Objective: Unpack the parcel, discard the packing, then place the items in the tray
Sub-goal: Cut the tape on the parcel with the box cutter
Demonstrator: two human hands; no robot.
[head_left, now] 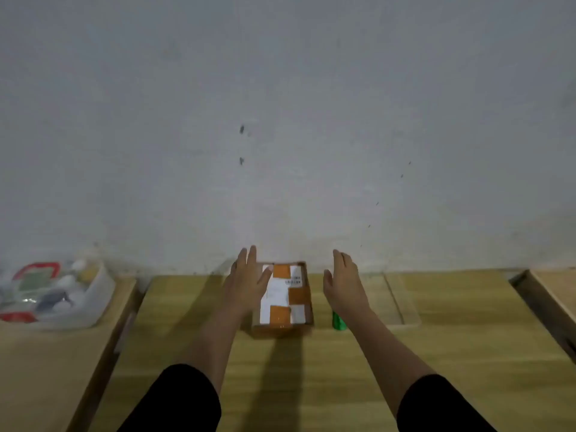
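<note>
A brown cardboard parcel (285, 299) with white labels and orange patches lies closed on the wooden table, near the wall. My left hand (247, 280) is flat and open at the parcel's left side, its thumb over the top left corner. My right hand (343, 283) hovers open to the right of the parcel, a small gap between them, holding nothing. A clear plastic tray (402, 302) sits on the table just right of my right hand.
A small green cylinder (338, 321) lies on the table under my right wrist. A clear bin (96, 294) with mixed items stands on a separate surface at the far left. A grey wall rises right behind the table. Another wooden surface edges in at far right.
</note>
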